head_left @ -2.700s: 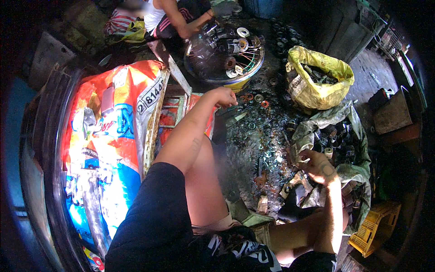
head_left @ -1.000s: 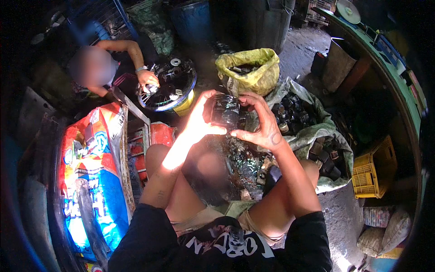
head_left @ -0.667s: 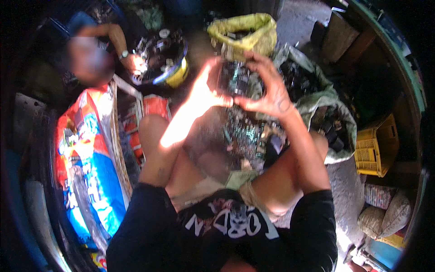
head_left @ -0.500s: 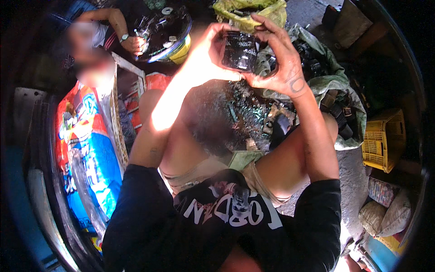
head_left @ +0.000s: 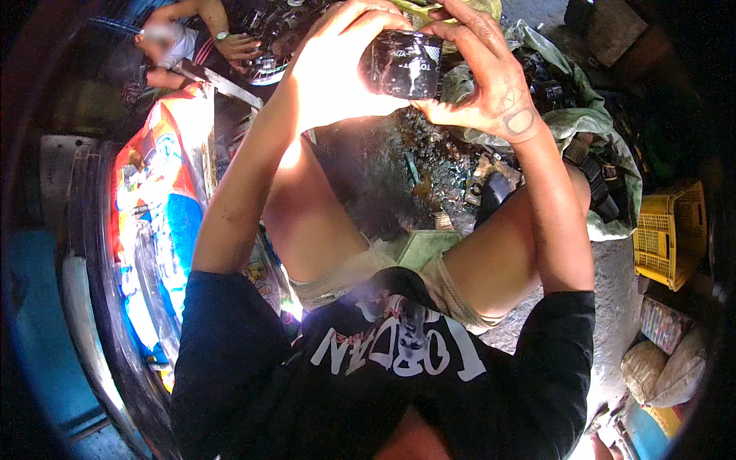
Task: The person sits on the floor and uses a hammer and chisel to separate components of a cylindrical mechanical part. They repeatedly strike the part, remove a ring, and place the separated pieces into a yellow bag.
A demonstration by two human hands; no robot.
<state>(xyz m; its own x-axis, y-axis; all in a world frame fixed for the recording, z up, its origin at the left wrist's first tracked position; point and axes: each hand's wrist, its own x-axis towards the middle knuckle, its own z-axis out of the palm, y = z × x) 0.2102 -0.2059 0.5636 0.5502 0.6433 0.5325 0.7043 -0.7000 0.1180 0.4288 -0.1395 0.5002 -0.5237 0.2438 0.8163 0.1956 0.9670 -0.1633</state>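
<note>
Between my two hands, raised in front of me, is a black, shiny cylindrical oil filter (head_left: 405, 67) with pale printing on its side. My left hand (head_left: 337, 73), washed out by strong light, curls around its left side. On the other side my right hand (head_left: 483, 80) grips it, with thumb below and fingers over the top. The right hand's back has dark line markings. Glare hides some of the left fingers. Below the filter lies a dark, greasy patch of floor (head_left: 383, 172) strewn with bits of debris.
A pale green sack (head_left: 617, 149) with black parts stands right of my leg, beside a yellow crate (head_left: 671, 238). At upper left a co-worker's hand (head_left: 239, 50) is over a tub of dark parts (head_left: 287, 31). Colourful bags (head_left: 157, 207) lie to my left.
The whole view has shifted. My hands and the oil filter sit higher in the picture, and the filter looks slightly larger. Both hands keep their hold. The co-worker's fingers have spread.
</note>
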